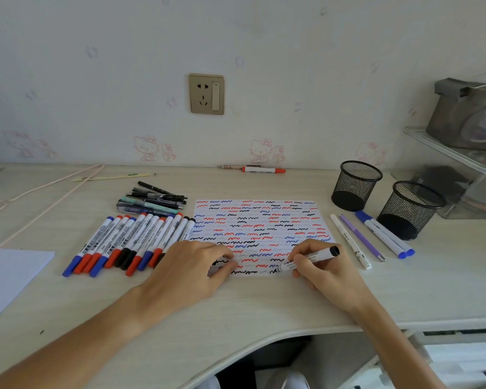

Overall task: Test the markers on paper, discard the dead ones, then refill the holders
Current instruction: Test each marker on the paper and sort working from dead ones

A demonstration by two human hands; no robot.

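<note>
A sheet of paper (258, 220) covered in red, blue and black squiggles lies in the middle of the desk. My right hand (320, 270) grips a black whiteboard marker (309, 259) with its tip on the paper's lower edge. My left hand (191, 270) rests on the paper's lower left corner, fingers curled; whether it holds a cap I cannot tell. A row of several whiteboard markers (129, 242) lies left of the paper, with a pile of pens (152, 203) behind it. Two empty black mesh holders (355, 185) (411, 209) stand at the right.
Several markers (376, 237) lie between the paper and the holders. A red marker (263, 169) sits by the wall. White paper (9, 276) lies at the left edge, a cord (40, 192) crosses the far left, and a clear rack (460, 169) stands at the right.
</note>
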